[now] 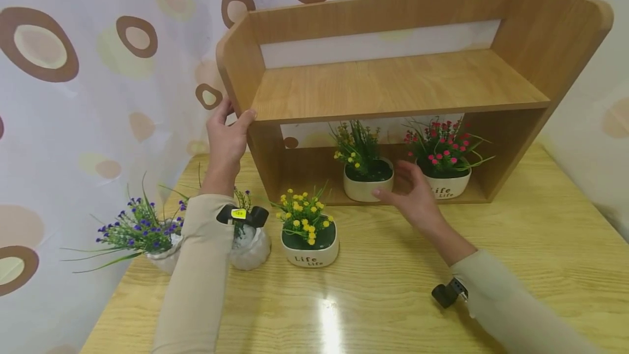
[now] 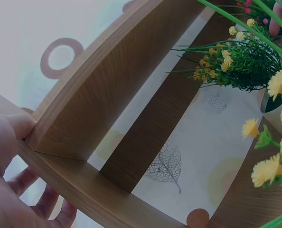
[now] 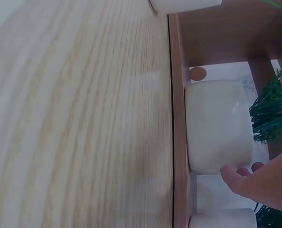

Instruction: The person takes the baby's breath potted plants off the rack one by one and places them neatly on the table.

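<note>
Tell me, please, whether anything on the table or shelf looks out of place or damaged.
One mild oddity: the yellow-flowered pot inside the shelf unit shows a blank front, while the pink-flowered pot beside it shows lettering. Nothing visible looks spilled or broken.

Five potted plants [image 1: 310,242], one shelf unit [image 1: 398,83], one table [image 1: 383,277].
</note>
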{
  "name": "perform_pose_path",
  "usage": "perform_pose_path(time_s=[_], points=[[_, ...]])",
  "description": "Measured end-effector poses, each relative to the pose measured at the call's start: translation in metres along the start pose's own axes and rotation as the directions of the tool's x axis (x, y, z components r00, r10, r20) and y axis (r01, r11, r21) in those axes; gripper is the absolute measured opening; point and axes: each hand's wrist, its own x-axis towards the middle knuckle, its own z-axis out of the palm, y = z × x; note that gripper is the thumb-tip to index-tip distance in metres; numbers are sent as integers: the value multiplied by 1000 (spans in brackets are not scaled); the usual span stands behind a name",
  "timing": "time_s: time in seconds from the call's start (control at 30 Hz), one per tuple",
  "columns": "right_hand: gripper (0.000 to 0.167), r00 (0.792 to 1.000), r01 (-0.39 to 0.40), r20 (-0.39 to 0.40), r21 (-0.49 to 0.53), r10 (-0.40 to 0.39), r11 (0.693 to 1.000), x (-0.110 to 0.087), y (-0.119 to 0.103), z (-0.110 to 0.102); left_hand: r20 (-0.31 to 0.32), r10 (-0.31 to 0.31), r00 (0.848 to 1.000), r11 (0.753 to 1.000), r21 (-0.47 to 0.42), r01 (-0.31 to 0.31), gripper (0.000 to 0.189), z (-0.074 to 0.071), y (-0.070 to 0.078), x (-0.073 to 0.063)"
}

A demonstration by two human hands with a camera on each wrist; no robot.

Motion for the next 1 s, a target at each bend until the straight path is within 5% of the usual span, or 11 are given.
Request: perform_pose_path(time_s=[0.27,0.63,1.0], points=[[96,998,16,-64,-114,-24,993,17,6,7,-1,1,1000,1000,-17,-1,53,-1,1,0],[83,985,153,-71,-67,-157,986,38,19,16,-11,0,1000,1000,3,0,51,0,0,0],[96,999,37,-28,-115,-40,993,43,24,15,-11,-7,1000,1000,22,7,52,0,1,-1]])
